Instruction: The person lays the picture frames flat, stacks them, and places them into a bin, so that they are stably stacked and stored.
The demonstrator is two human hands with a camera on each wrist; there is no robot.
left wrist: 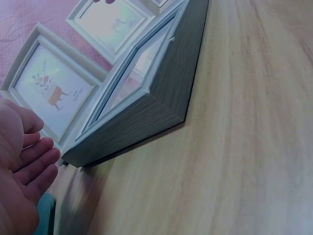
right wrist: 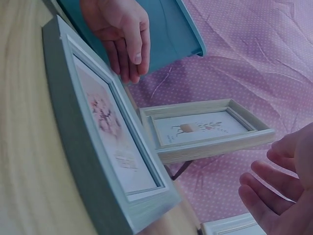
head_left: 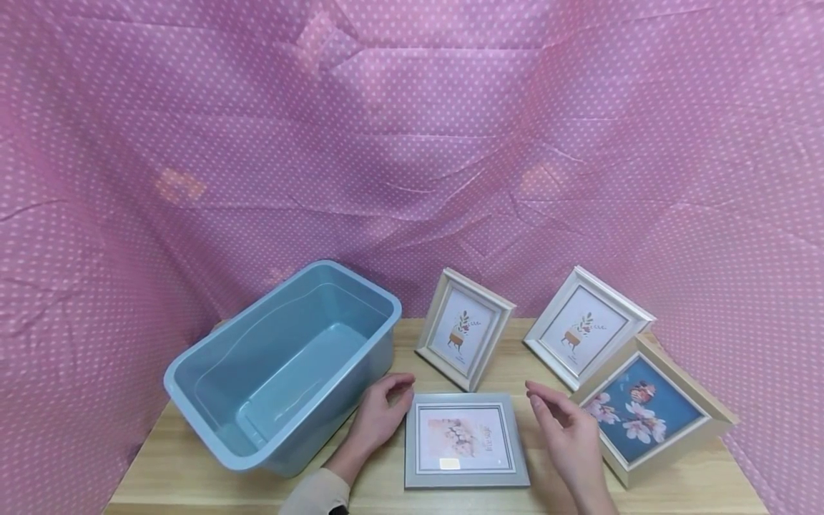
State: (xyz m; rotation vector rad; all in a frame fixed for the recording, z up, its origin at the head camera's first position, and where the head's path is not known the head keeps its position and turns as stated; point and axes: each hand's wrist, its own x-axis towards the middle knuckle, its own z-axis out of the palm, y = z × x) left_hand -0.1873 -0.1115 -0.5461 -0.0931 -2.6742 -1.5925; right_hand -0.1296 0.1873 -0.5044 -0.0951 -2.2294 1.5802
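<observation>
A grey-green picture frame with a pink blossom print lies face up on the wooden table. My left hand is beside its left edge, between it and the blue bin, with nothing in its loosely bent fingers. On the other side, my right hand hovers a little off the frame's right edge, fingers relaxed and empty. The left wrist view shows the thick side of the grey-green frame close to my left fingers; whether they touch it I cannot tell. In the right wrist view, my right hand is apart from the frame.
A blue plastic bin stands at the left. Behind the flat frame, a beige frame and a white frame stand upright. A wooden frame with a blue flower picture stands at the right. Pink dotted cloth hangs around the table.
</observation>
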